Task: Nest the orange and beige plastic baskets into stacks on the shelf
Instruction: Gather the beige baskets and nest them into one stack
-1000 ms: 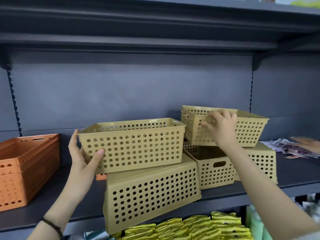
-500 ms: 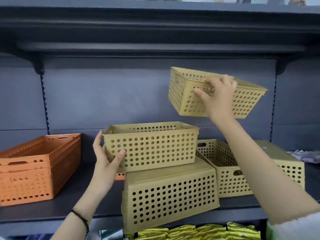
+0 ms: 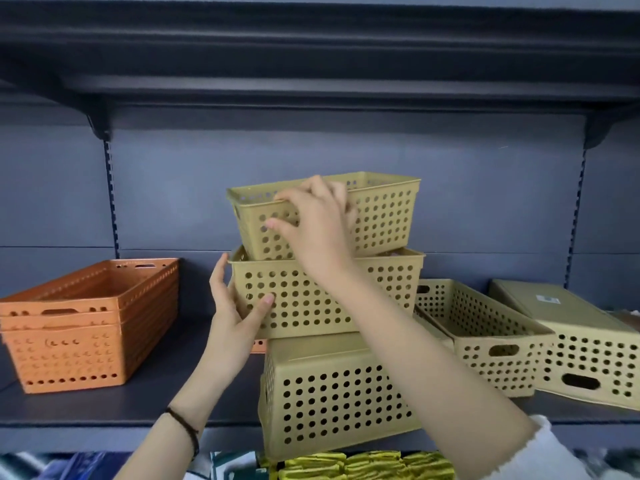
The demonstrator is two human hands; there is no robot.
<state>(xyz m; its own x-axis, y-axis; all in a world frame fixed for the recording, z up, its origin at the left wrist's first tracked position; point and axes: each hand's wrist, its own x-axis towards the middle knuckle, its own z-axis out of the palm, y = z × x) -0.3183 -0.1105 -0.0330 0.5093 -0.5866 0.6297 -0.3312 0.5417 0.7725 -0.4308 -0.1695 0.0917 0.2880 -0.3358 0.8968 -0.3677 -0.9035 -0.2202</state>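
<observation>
My right hand [image 3: 311,226] grips the front rim of a beige perforated basket [image 3: 384,216], whose bottom sits partly inside a second beige basket [image 3: 311,303]. My left hand [image 3: 235,306] clasps the left front corner of that second basket. It rests on an upside-down beige basket [image 3: 332,393] at the shelf's front edge. To the right stand an upright beige basket [image 3: 485,341] and another overturned one [image 3: 588,348]. A nested stack of orange baskets [image 3: 79,327] stands at the left.
The dark grey shelf board [image 3: 156,400] carries everything; another shelf [image 3: 311,81] hangs overhead. A small orange piece [image 3: 259,345] peeks out behind my left hand. Yellow packets [image 3: 363,465] lie on the level below.
My right hand carried the beige basket from high on the right down and left into the basket held by my left hand. The view shifted slightly.
</observation>
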